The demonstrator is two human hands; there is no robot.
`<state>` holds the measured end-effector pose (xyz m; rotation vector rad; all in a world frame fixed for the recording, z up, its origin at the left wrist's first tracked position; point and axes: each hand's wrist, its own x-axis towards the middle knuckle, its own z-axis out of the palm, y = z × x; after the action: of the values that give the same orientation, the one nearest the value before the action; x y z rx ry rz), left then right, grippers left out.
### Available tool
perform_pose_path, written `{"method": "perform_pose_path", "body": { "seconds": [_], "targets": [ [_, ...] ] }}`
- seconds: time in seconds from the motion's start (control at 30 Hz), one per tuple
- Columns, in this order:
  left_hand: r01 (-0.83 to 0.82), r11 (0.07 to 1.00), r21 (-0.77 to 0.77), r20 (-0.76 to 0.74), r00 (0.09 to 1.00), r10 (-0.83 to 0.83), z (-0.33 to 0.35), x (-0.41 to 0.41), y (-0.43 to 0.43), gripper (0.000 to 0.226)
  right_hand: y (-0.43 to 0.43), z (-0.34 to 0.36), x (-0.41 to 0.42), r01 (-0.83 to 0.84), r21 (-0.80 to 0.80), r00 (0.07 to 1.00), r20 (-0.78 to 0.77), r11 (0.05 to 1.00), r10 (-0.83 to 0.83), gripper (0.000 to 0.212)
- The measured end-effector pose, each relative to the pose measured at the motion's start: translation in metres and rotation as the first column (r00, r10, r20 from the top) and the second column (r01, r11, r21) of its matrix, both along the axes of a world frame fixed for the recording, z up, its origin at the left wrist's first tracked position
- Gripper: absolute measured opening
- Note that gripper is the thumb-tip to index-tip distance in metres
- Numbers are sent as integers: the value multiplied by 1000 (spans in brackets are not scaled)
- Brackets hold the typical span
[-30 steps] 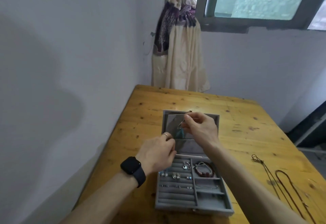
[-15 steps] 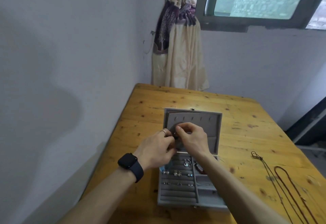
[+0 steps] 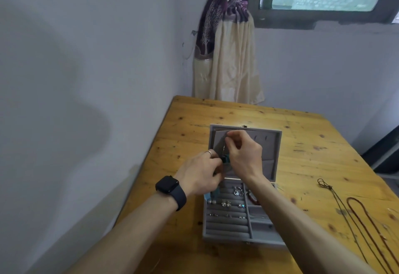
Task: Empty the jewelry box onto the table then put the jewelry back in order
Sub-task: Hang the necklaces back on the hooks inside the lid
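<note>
A grey jewelry box (image 3: pixel 226 230) lies open on the wooden table (image 3: pixel 313 144), its lid (image 3: pixel 274 144) standing up behind. Several rings and earrings (image 3: pixel 226 203) sit in the padded rolls, and a red bracelet (image 3: pixel 252 199) lies in a right compartment. My right hand (image 3: pixel 244 155) pinches a thin necklace chain up in front of the lid. My left hand (image 3: pixel 200 172) holds the teal pendant (image 3: pixel 225 159) of that necklace just below. A teal tassel (image 3: pixel 214 194) hangs under my left hand over the box.
Two long cord necklaces (image 3: pixel 362 219) lie on the table at the right. A wall runs along the table's left edge. A tied curtain (image 3: pixel 224 58) hangs behind the far corner, under a window.
My right hand has risen again toward the top of the lid with the chain, while my left hand stays at the pendant. The view has tilted slightly.
</note>
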<state>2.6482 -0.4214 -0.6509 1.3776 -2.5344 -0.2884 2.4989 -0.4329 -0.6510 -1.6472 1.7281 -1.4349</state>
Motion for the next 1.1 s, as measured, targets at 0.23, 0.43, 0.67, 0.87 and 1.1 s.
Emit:
{"method": "perform_pose_path", "body": {
  "seconds": [0.23,0.43,0.67,0.87,1.1],
  "targets": [
    [13,1000,-23,-31,999,-14,-5,2,2,25,-2,3,1,47,-8,999,-26,999,-47,6],
    [7,1000,-20,-33,999,-7,-7,2,3,24,-5,2,2,56,1,987,-153,998,-55,12],
    [3,1000,1,-48,999,-3,-6,2,5,23,0,3,1,11,77,980,-199,997,4,13],
    [6,1000,8,-57,998,-5,-9,3,4,25,7,-2,5,28,90,995,-103,996,-18,21],
    [-15,992,124,-165,986,36,-3,4,0,21,21,-14,-3,-36,174,999,33,984,31,16]
  ]
}}
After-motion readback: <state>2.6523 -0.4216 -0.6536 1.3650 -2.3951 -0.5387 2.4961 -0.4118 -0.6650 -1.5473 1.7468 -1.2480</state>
